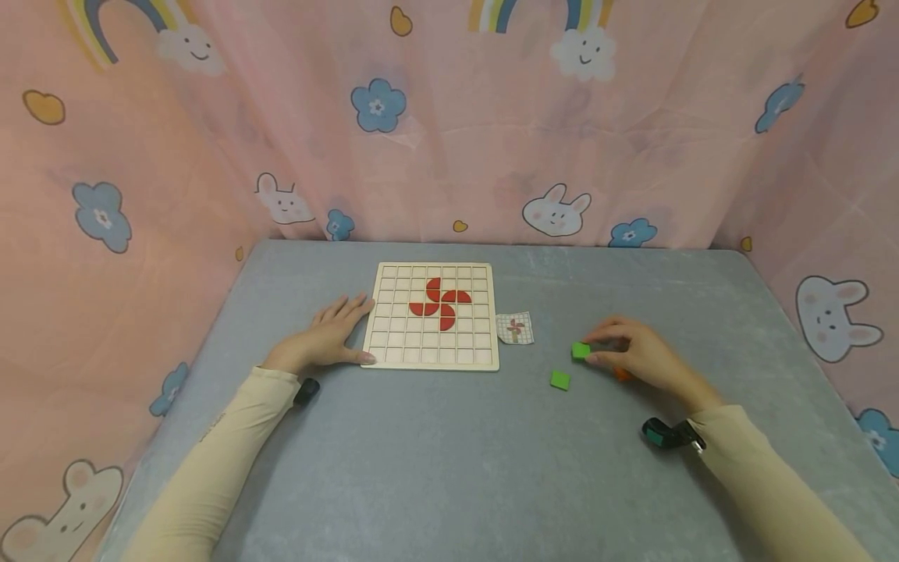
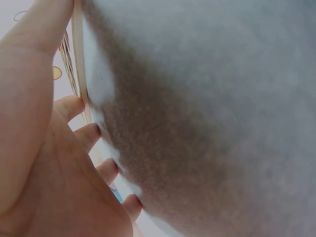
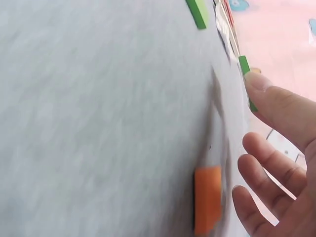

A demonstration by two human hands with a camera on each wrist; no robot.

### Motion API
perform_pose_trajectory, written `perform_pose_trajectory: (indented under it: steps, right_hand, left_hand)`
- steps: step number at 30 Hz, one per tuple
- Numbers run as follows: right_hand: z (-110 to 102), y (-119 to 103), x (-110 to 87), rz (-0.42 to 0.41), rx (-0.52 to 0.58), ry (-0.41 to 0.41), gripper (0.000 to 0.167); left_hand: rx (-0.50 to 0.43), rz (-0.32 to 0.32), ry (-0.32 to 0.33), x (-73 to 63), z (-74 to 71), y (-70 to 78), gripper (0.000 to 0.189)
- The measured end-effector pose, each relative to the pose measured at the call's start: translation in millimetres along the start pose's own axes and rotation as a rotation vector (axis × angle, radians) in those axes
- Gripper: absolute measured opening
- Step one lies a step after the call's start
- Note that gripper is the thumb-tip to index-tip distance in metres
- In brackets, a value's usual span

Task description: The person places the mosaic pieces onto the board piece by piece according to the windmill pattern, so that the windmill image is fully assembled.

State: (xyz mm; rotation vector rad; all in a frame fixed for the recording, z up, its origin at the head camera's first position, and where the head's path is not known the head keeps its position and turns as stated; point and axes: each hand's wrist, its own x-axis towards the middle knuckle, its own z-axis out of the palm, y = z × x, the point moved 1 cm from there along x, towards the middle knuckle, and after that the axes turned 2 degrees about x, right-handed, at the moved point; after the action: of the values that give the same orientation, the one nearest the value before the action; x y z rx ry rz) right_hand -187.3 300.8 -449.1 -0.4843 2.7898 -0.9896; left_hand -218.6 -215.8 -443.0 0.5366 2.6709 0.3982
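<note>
My right hand [image 1: 642, 355] pinches a green square tile [image 1: 580, 351] between thumb and fingers, lifted off the table in the right wrist view. Another green tile [image 1: 559, 380] lies on the table just in front of it. Under the right hand lies an orange block [image 3: 207, 200], mostly hidden in the head view. My left hand [image 1: 326, 336] rests spread at the left edge of a wooden grid board [image 1: 393, 343], thumb at its near left corner. Red quarter-circle pieces [image 1: 447, 318] form a pinwheel on the board.
A small paper card [image 1: 516, 329] with a printed pinwheel picture lies against the board's right side. The grey table [image 1: 435, 468] ends at a pink patterned curtain [image 1: 449, 156] at the back and sides.
</note>
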Motion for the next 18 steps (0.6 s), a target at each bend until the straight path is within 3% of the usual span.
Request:
perform_pose_trajectory:
  steps: [9, 18]
  right_hand:
    - [11, -19, 14.7, -0.100, -0.008, 0.028, 0.025]
    - [28, -40, 34.0, -0.136, -0.027, 0.015, 0.025]
  left_hand:
    - [0.008, -0.005, 0.005, 0.2, -0.9, 2.2, 0.109]
    - [0.011, -0.007, 0.000, 1.9, 0.8, 0.5, 0.109]
